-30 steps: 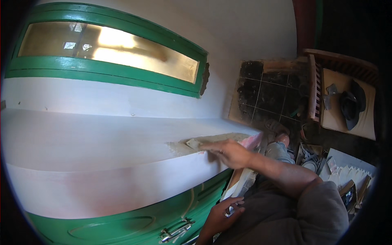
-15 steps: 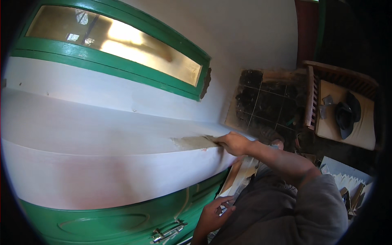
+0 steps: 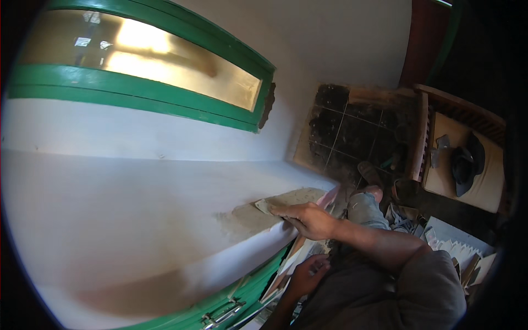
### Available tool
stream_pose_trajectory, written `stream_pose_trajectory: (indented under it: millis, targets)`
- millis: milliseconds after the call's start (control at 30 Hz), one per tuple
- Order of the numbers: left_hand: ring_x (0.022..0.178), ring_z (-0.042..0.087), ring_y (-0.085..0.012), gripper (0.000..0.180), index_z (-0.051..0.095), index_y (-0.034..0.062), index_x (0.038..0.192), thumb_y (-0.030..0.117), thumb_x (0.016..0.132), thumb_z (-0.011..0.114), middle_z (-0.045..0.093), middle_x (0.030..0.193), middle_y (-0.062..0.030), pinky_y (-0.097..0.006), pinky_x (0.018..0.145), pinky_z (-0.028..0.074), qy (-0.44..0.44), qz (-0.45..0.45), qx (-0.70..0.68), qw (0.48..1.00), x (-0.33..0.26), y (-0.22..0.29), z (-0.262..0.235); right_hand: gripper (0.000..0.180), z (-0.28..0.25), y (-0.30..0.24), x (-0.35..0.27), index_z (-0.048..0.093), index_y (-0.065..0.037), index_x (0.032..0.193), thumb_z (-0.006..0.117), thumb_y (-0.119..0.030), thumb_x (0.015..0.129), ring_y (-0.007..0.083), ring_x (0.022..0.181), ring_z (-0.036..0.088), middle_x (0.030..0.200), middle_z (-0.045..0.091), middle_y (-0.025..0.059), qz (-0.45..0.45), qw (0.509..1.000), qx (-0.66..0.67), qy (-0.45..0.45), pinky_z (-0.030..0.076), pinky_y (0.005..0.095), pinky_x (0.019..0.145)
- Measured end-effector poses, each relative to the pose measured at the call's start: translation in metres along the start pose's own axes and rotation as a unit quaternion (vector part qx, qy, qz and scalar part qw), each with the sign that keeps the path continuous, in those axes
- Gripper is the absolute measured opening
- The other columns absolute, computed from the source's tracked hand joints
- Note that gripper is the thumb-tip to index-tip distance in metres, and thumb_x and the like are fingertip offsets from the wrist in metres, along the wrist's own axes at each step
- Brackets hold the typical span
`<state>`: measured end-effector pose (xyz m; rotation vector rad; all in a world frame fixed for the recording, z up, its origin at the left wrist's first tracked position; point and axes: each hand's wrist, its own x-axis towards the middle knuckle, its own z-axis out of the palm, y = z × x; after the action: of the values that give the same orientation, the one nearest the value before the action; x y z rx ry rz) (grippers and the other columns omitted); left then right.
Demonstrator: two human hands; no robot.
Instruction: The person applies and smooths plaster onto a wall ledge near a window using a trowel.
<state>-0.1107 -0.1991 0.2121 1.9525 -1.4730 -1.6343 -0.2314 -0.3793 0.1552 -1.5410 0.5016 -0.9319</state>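
Observation:
My right hand (image 3: pixel 314 220) is closed on a small, thin, flat scraper (image 3: pixel 263 207), pressed to the top of a white wall ledge (image 3: pixel 137 209). Under and around it spreads a grey-beige patch of filler (image 3: pixel 242 220), reaching to the ledge's right end. The fingers hide most of the scraper. Lower down, close to my body, my left hand (image 3: pixel 308 278) hangs with loosely curled fingers and a gap between them. Nothing shows in it.
Above the ledge is a green-framed window (image 3: pixel 181 104) with broken plaster at its corner. Below stands a green door (image 3: pixel 220 308) with a metal handle (image 3: pixel 223 314). To the right, a wooden chair (image 3: pixel 440 198) holds a dark hat (image 3: pixel 467 165). Dark tiles (image 3: pixel 357 135) cover the floor.
My right hand has shifted down in the picture and tilted the scraper, whose pale face now shows. The view has moved, so more of the ledge top and filler shows. My left hand is farther right.

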Motion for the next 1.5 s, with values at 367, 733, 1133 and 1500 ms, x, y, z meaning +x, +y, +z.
stream_pose_trajectory:
  millis: [367, 733, 1133, 1500]
  targets:
    - [0.097, 0.070, -0.0113, 0.030, 0.066, 0.0042, 0.129, 0.015, 0.101, 0.071, 0.075, 0.105, -0.0067, -0.025, 0.083, 0.053, -0.028, -0.106, -0.116, 0.987, 0.159, -0.048, 0.054, 0.034, -0.071, 0.213, -0.039, 0.067, -0.006, 0.132, 0.055, -0.011, 0.100, 0.0393, 0.099, 0.073, 0.113, 0.073, 0.0230, 0.331, 0.927, -0.069, 0.164, 0.058, 0.0453, 0.087]
    - [0.131, 0.059, -0.0217, 0.043, 0.052, 0.0038, 0.144, 0.014, 0.104, 0.065, 0.062, 0.140, -0.0109, -0.040, 0.106, 0.050, 0.157, -0.356, -0.561, 0.731, 0.235, -0.202, 0.188, 0.056, -0.011, 0.321, -0.067, 0.069, -0.007, 0.133, 0.060, 0.008, 0.080, 0.0297, 0.125, 0.066, 0.136, 0.069, 0.0149, 0.196, 0.978, -0.068, 0.017, 0.055, 0.0407, 0.105]
    - [0.140, 0.051, -0.0278, 0.056, 0.035, 0.0047, 0.157, 0.023, 0.108, 0.055, 0.048, 0.157, -0.0146, -0.044, 0.118, 0.041, 0.088, -0.434, -0.633, 0.635, 0.227, -0.220, 0.222, 0.061, -0.013, 0.329, -0.062, 0.070, -0.009, 0.133, 0.060, 0.010, 0.076, 0.0307, 0.094, 0.066, 0.134, 0.071, 0.0115, 0.190, 0.979, -0.032, 0.063, 0.054, 0.0415, 0.087]
    - [0.134, 0.057, -0.0251, 0.044, 0.047, 0.0069, 0.149, 0.024, 0.109, 0.055, 0.058, 0.144, -0.0101, -0.044, 0.112, 0.045, 0.014, -0.344, -0.662, 0.666, 0.243, -0.250, 0.217, 0.066, -0.005, 0.313, -0.073, 0.064, -0.004, 0.141, 0.047, 0.015, 0.081, 0.0338, 0.141, 0.054, 0.145, 0.062, 0.0202, 0.110, 0.992, 0.061, 0.017, 0.045, 0.0453, 0.119]
